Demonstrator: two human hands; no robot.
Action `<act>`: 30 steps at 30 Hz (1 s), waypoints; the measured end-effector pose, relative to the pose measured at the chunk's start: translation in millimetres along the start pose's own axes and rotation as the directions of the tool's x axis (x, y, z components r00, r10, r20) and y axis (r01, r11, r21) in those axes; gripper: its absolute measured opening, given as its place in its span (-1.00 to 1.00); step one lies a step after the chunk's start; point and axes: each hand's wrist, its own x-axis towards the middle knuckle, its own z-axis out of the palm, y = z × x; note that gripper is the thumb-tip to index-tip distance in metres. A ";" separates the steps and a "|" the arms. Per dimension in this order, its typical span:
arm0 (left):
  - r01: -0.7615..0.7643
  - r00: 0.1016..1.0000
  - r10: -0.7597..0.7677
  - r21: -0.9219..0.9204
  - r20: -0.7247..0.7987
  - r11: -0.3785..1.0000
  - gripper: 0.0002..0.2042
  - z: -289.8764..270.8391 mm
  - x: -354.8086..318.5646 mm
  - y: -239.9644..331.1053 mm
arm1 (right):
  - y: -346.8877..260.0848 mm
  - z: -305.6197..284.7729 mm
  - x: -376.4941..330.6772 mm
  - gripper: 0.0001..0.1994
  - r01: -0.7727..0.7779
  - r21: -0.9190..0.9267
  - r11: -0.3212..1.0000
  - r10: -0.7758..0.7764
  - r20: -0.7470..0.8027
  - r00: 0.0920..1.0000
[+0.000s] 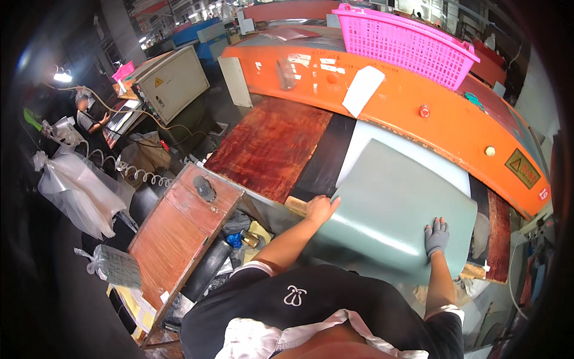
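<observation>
While spread over the black bed, held at two edges: grey-green sheet [388, 209].
Bare left hand [320, 207] hooked over the sheet's near-left edge, fingers curled on it; gloved right hand [437, 236] laid flat and open near the near-right edge, pressing, not clasping. Beyond the far edge, an orange machine housing [442, 113] with a pink basket [403, 42] on top. Left of the sheet, bare black bed [326, 158], then a red-brown board [269, 146].
</observation>
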 end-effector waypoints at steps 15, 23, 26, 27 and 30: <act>-0.092 0.996 0.092 -0.006 -0.003 0.996 -0.45 -6.0 -54.2 -27.5 | 134.9 -17.4 -147.4 -0.41 -0.656 0.188 0.731 0.674 -0.051 0.737; -0.167 0.985 0.167 0.009 -0.030 0.986 -0.47 -12.1 -92.0 -40.2 | 136.5 -18.3 -185.3 -0.42 -0.705 0.392 0.591 0.776 -0.039 0.629; -0.107 0.993 0.108 -0.024 0.045 0.994 -0.45 -15.3 -94.4 -40.4 | 131.6 -28.4 -197.9 -0.54 -0.571 0.405 0.714 0.653 -0.091 0.752; -0.116 0.993 0.117 -0.027 0.029 0.993 -0.46 -16.3 -95.0 -40.8 | 131.9 -30.2 -199.6 -0.59 -0.530 0.406 0.744 0.618 -0.117 0.778; -0.117 0.993 0.117 -0.011 0.023 0.993 -0.48 -15.5 -95.4 -43.1 | 139.4 -27.7 -198.0 -0.58 -0.473 0.540 0.696 0.587 -0.048 0.809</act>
